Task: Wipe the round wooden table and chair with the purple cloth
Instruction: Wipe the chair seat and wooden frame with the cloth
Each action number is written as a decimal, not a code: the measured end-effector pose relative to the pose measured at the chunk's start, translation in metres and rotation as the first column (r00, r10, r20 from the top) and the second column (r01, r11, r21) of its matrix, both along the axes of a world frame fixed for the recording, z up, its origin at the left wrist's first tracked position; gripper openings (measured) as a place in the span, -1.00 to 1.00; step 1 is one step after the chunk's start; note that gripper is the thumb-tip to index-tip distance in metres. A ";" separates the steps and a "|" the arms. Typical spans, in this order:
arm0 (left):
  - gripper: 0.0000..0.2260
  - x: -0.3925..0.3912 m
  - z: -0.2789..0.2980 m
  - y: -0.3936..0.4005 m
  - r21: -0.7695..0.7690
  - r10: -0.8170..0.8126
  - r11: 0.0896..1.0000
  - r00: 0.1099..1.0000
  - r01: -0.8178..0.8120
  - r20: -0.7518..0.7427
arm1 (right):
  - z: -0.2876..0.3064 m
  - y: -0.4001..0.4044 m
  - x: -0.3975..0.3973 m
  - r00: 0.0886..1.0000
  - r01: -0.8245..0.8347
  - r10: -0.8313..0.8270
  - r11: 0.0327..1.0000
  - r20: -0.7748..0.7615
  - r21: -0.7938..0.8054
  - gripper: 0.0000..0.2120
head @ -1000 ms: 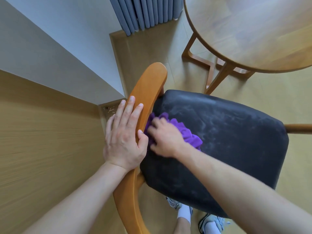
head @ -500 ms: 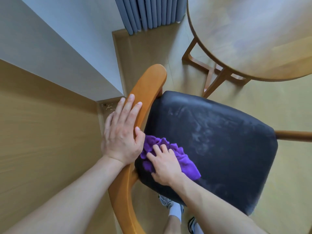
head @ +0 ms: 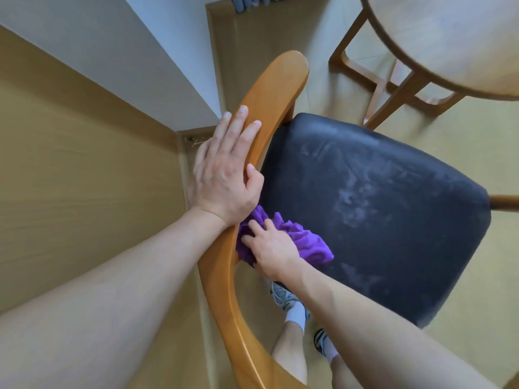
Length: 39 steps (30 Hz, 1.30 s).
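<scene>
Chair seat [head: 379, 197] — dusty; right grip [head: 271, 249] bunches cloth [head: 306, 242] at near-left corner, left grip [head: 224, 178] flat on backrest [head: 269, 108]. Best: overlapping strokes rightward — firm pressure.

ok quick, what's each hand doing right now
Left hand: open, fingers straight, resting on the curved wooden chair backrest.
Right hand: gripping the crumpled purple cloth.

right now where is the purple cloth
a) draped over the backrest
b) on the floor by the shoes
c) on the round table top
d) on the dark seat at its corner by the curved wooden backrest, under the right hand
d: the purple cloth lies bunched on the dark seat beside the backrest, with the right hand pressing on it.
</scene>
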<state>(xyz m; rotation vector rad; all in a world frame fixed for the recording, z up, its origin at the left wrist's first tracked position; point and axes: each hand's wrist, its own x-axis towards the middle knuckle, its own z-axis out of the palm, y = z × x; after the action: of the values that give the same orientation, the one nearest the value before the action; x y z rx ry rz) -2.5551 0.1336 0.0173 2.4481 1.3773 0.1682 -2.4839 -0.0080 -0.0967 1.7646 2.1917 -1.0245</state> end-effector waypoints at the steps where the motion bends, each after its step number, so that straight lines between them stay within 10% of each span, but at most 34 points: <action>1: -0.39 0.000 0.000 0.000 0.001 -0.001 1.000 1.000 0.001 0.000 | 0.001 -0.009 0.003 0.999 -0.051 0.051 0.998 -0.010 -0.035 -0.71; 5: -0.40 0.000 0.000 -0.001 -0.007 -0.004 1.000 1.000 0.004 -0.001 | 0.012 -0.011 0.025 0.982 -0.188 0.184 0.977 -0.042 -0.102 -0.80; 11: -0.42 0.000 -0.001 0.000 -0.001 -0.012 1.000 0.999 0.012 -0.040 | 0.012 0.044 0.027 0.985 0.172 -0.174 0.979 0.004 0.106 -0.44; 23: -0.42 0.001 -0.002 -0.002 0.043 0.013 0.999 0.997 -0.009 -0.080 | 0.007 -0.094 0.062 0.906 -0.409 0.423 0.878 0.004 -0.249 -0.75; 32: -0.42 0.005 0.001 -0.001 0.072 -0.029 0.996 0.982 0.043 -0.188 | -0.001 -0.003 0.139 0.941 0.339 -0.334 0.934 -0.062 0.113 -0.47; 39: -0.37 0.009 0.007 -0.003 0.087 -0.056 0.993 0.959 0.083 -0.279 | -0.006 -0.074 0.132 0.991 -0.131 0.132 0.979 -0.001 -0.154 -0.44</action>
<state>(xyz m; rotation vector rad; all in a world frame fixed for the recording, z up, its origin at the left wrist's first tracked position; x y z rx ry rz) -2.5465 0.1308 0.0244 2.6785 1.4183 -0.1322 -2.3515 -0.0823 -0.1026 1.5342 2.1277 -1.1186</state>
